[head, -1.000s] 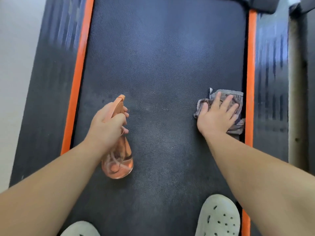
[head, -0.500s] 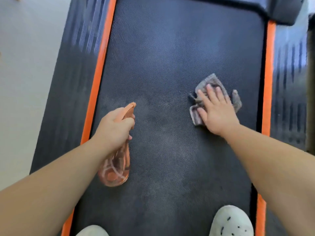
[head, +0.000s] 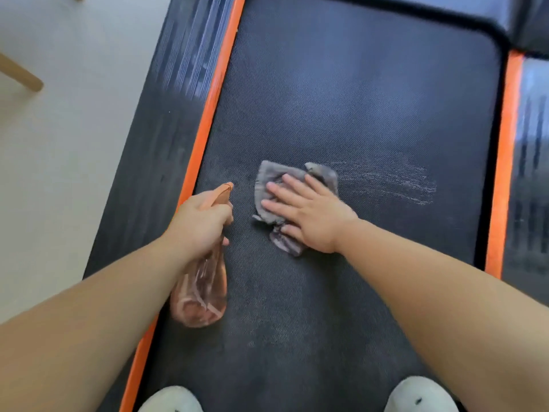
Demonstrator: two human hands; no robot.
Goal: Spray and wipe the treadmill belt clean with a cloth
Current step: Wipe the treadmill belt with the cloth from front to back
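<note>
Pressing grey cloth (head: 274, 175) flat against treadmill belt (head: 356, 99) at frame centre with straight-fingered right hand (head: 312, 221). Gripping orange spray bottle (head: 202, 295) in curled left hand (head: 199, 224), just left of cloth. Runs top to bottom of frame (the belt's long axis); likely wiped onward by the nearer right hand.

Your treadmill belt (head: 356, 99) looks like matt dark rubber with a fine woven grain, streaked whitish at 3 o'clock of the cloth (head: 273, 173), which is soft, crumpled grey fabric. At 8 o'clock of the cloth, your spray bottle (head: 202, 295) is glossy translucent orange plastic. The orange edge strip (head: 208, 114) looks smooth, and the side rail (head: 166, 114) ribbed and faintly shiny.
</note>
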